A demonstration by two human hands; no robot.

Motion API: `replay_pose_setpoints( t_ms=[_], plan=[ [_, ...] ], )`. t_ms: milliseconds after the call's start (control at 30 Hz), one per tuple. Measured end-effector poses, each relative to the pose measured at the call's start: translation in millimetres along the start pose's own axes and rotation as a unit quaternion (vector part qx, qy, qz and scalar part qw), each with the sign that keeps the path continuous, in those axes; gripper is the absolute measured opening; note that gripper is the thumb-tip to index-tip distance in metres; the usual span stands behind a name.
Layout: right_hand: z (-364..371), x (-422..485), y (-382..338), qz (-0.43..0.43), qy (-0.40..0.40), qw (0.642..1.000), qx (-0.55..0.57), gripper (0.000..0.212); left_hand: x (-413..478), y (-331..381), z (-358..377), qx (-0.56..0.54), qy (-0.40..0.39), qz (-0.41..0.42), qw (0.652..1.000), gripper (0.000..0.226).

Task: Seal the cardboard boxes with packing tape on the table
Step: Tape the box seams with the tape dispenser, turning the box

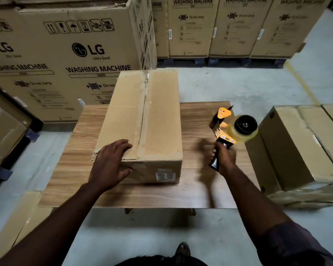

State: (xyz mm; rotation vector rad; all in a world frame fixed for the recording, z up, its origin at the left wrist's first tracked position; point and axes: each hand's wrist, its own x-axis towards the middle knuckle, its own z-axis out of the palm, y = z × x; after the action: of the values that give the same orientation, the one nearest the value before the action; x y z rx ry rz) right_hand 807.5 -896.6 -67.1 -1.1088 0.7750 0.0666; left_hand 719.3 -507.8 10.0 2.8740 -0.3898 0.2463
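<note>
Cardboard box (142, 127) under spread left fingers (123, 145) — right hand (224, 157) gripping tape dispenser (233, 127)

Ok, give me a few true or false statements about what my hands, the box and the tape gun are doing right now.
1. The left hand rests on the near left corner of the cardboard box. True.
2. The right hand is empty. False: it grips the handle of the tape dispenser.
3. The dispenser is pressed onto the box's top seam. False: it is held to the right of the box, above the table.
4. The box's top flaps are closed. True.
</note>
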Motion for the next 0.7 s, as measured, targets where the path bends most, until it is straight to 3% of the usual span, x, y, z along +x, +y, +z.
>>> replay_pose_setpoints(
  t_ms=[67, 133, 200, 267, 300, 367, 433, 567, 633, 700],
  plan=[
    [15, -32, -17, -0.149, 0.031, 0.986, -0.067, 0.021, -1, -2, -2, -0.009, -0.005, 0.007, 1.000, 0.088],
    [25, -60, -40, -0.243, 0.017, 0.962, -0.125, 0.018, -1, -1, -3, -0.021, -0.012, 0.004, 1.000, 0.084],
    [34, -81, -58, -0.299, -0.037, 0.934, -0.190, 0.016, 2, -2, -4, -0.050, -0.012, -0.010, 0.999, 0.071],
    [39, -86, -62, -0.308, -0.086, 0.911, -0.260, 0.015, 6, 2, -13, -0.194, -0.015, -0.073, 0.978, 0.049],
    [43, -93, -62, -0.300, -0.094, 0.899, -0.305, 0.003, 6, 6, -22, -0.314, -0.009, -0.125, 0.941, 0.035],
    [49, -107, -57, -0.346, -0.100, 0.862, -0.357, 0.041, 5, 20, -40, -0.490, 0.038, -0.206, 0.846, 0.017],
    [57, -127, -52, -0.419, -0.157, 0.827, -0.342, 0.056, -1, 39, -53, -0.585, 0.077, -0.248, 0.768, 0.021],
    [71, -152, -26, -0.411, -0.278, 0.804, -0.327, 0.087, -24, 64, -66, -0.806, -0.066, -0.331, 0.487, 0.040],
    [76, -165, -20, -0.409, -0.304, 0.799, -0.320, 0.070, -33, 74, -68, -0.842, -0.084, -0.354, 0.398, 0.032],
    [85, -189, -19, -0.428, -0.324, 0.776, -0.330, 0.046, -41, 80, -67, -0.855, -0.056, -0.385, 0.341, 0.022]
  ],
)
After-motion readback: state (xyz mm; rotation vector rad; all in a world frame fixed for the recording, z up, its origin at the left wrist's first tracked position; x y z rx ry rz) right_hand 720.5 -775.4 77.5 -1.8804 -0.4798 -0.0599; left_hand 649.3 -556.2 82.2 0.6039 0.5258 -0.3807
